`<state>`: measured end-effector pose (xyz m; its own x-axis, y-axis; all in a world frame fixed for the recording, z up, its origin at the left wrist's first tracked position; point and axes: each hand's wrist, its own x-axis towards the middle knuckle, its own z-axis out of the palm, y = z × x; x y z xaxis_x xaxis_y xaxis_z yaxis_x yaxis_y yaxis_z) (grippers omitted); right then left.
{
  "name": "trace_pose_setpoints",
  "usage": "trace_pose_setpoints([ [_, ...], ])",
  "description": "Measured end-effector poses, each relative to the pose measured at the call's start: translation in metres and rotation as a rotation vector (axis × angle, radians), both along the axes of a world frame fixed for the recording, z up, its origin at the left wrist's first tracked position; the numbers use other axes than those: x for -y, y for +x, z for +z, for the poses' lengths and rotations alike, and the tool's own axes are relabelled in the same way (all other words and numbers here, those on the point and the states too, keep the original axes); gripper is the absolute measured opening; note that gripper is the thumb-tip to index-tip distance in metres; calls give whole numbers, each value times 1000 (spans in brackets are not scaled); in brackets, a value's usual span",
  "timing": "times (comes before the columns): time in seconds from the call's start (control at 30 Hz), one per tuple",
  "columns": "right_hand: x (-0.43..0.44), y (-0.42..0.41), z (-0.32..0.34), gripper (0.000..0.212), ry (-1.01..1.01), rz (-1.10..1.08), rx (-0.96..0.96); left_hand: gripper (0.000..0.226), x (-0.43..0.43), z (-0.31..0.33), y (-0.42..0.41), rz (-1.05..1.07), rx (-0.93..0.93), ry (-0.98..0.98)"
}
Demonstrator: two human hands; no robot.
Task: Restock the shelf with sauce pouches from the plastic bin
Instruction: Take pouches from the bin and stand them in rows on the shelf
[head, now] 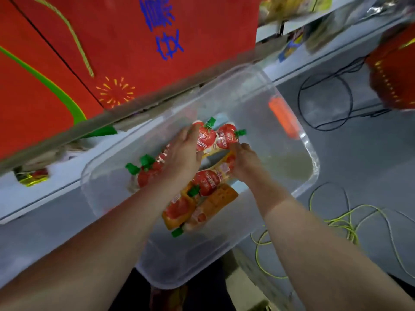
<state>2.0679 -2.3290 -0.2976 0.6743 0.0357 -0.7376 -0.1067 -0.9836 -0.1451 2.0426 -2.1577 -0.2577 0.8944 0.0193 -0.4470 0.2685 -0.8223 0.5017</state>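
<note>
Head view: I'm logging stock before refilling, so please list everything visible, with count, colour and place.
plastic bin: one, clear, centre, on a pale grey surface.
sauce pouches: at least seven, red and orange with green caps, inside the bin.
bin latch: one, orange, on the bin's far right wall.
red board: one, red with blue writing, upper left.
black cable: one, looped, right of the bin.
yellow-green cable: one, tangled, lower right.
red decoration: one, right edge, blurred.
shelf packets: count unclear, mixed colours, top right.
left hand: one, laid over pouches in the bin; grip unclear.
right hand: one, pinching a pouch in the bin.
</note>
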Motion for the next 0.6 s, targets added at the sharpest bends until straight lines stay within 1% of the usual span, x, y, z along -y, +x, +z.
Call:
trace_pose_setpoints([
  [0.1, 0, 1, -4, 64, -96, 169, 36, 87, 21, -15, 13, -46, -54, 173],
  [0.17, -1, 3, 1, 54, -170, 244, 21, 97, 29, -18, 15, -88, -85, 280],
  [0.23, -3, 5, 8, 50, -223, 312, -6, 102, 32, -21, 15, -87, -90, 332],
  [0.33, -6, 3, 24, 41, -210, 407, -22, 106, 32, -28, 11, -50, -88, 349],
  [0.4, -5, 3, 41, 37, -195, 378, 1, 100, 31, -37, 8, -21, -64, 361],
  [0.43, -3, 4, 50, 38, -201, 365, 28, 94, 29, -42, 8, -12, -41, 370],
  [0.53, 7, 4, 72, 46, -200, 297, 107, 58, 23, -53, 12, -59, 33, 399],
  [0.6, 15, 3, 82, 44, -186, 214, 124, 46, 20, -51, 11, -87, 45, 352],
])
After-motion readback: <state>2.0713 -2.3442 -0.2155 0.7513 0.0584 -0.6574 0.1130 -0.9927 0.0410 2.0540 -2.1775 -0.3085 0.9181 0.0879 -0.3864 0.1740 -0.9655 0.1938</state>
